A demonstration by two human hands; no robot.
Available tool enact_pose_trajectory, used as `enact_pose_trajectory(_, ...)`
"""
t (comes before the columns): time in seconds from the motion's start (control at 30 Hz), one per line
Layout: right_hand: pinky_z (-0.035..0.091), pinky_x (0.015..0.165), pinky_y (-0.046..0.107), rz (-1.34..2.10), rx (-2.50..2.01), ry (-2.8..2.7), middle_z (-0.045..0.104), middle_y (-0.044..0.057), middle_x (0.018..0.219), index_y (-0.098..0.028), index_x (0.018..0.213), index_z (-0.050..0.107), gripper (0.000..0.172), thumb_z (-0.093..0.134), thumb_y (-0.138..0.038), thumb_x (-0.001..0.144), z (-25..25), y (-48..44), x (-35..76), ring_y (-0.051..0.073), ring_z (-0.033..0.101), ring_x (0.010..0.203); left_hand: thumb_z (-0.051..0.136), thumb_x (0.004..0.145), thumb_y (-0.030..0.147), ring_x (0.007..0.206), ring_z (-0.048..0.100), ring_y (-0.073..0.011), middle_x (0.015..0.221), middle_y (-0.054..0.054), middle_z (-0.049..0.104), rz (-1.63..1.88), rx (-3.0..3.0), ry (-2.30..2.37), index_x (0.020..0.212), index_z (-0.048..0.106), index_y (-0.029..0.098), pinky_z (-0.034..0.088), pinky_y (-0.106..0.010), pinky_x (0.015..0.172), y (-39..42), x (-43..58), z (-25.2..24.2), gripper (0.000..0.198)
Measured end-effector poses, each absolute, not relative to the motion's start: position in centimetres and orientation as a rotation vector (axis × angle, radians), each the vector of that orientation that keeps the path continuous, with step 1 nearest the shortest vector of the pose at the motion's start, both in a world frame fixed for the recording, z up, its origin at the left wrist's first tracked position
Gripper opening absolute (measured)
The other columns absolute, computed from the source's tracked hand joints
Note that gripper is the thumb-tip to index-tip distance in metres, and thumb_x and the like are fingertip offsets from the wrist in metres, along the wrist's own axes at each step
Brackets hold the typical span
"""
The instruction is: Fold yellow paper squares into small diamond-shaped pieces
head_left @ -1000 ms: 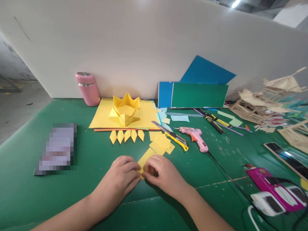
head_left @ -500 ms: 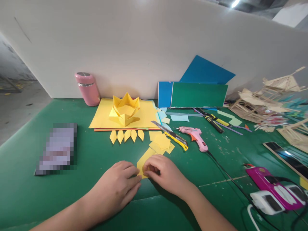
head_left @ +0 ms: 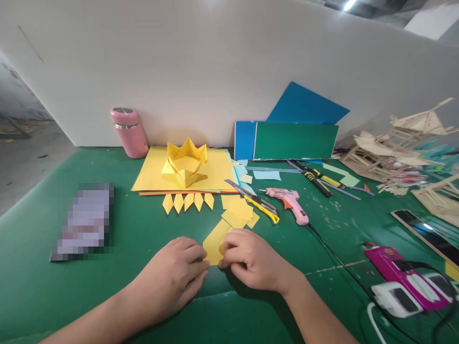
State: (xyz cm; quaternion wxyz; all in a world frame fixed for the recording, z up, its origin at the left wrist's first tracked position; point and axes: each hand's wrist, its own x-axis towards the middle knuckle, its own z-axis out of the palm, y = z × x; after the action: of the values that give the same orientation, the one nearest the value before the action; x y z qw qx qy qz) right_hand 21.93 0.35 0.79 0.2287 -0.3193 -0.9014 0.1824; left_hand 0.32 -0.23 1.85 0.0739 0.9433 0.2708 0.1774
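The yellow paper point(head_left: 214, 241) lies flat on the green table point(head_left: 143, 229) between both hands, long axis running away and rightward; the left hand point(head_left: 175, 277) rests flat, fingertips at its left edge, while the right hand point(head_left: 251, 260) pinches its near right corner.

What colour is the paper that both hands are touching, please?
Yellow; the paper shows best in the head view, between the left hand and right hand.
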Motion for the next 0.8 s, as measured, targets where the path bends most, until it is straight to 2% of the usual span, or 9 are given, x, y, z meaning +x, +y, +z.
enact_pose_trajectory(0.1,0.043,0.065,0.029,0.541,-0.877,-2.448,0.06,0.003,0.074,-0.018,0.068,0.062,0.023,0.047,-0.002,0.072,1.0,0.3,21.8,0.016,0.052,0.071,0.041,0.092,0.016,0.08,0.061,-0.0216,0.079,-0.007,0.066,0.597,2.782,0.806,0.079,0.07,0.019,0.052,-0.035,0.073,-0.2,0.4,2.0,0.032)
enact_pose_trajectory(0.2,0.045,0.069,0.029,0.628,-0.893,-2.418,0.063,0.004,0.082,-0.019,0.079,0.064,0.017,0.053,-0.006,0.077,1.2,0.3,21.8,0.017,0.055,0.077,0.042,0.09,0.013,0.084,0.061,-0.0208,0.085,-0.008,0.067,0.646,2.664,0.791,0.077,0.07,0.019,0.052,-0.035,0.077,0.3,0.2,1.9,0.031)
enact_pose_trajectory(0.3,0.045,0.07,0.028,0.665,-0.932,-2.418,0.065,0.004,0.086,-0.02,0.088,0.068,0.009,0.061,-0.016,0.083,1.2,0.4,21.8,0.017,0.058,0.081,0.044,0.091,0.014,0.082,0.063,-0.0174,0.087,-0.006,0.069,0.631,2.486,0.768,0.078,0.069,0.02,0.052,-0.029,0.075,1.0,0.0,1.7,0.029)
enact_pose_trajectory(0.47,0.042,0.066,0.027,0.571,-0.896,-2.436,0.066,0.003,0.083,-0.02,0.085,0.072,0.012,0.06,-0.019,0.087,0.7,0.6,21.9,0.015,0.058,0.076,0.044,0.092,0.016,0.076,0.062,-0.016,0.08,-0.003,0.068,0.629,2.381,0.818,0.082,0.063,0.02,0.051,-0.027,0.07,1.6,-0.2,1.0,0.022)
enact_pose_trajectory(0.6,0.041,0.065,0.026,0.566,-0.893,-2.418,0.065,0.002,0.081,-0.018,0.081,0.07,0.012,0.06,-0.017,0.086,0.5,0.6,21.8,0.014,0.057,0.075,0.054,0.085,0.016,0.072,0.06,-0.0161,0.077,0.0,0.062,0.608,2.347,0.998,0.082,0.058,0.02,0.049,-0.027,0.065,1.2,0.0,0.4,0.007)
enact_pose_trajectory(0.8,0.04,0.065,0.025,0.662,-1.005,-2.332,0.062,0.0,0.075,-0.018,0.073,0.062,0.012,0.06,-0.01,0.082,0.5,0.5,21.0,0.014,0.055,0.073,0.051,0.084,0.011,0.077,0.059,-0.0169,0.079,0.0,0.062,0.654,2.327,0.978,0.081,0.055,0.021,0.049,-0.029,0.07,1.2,0.4,0.1,0.011)
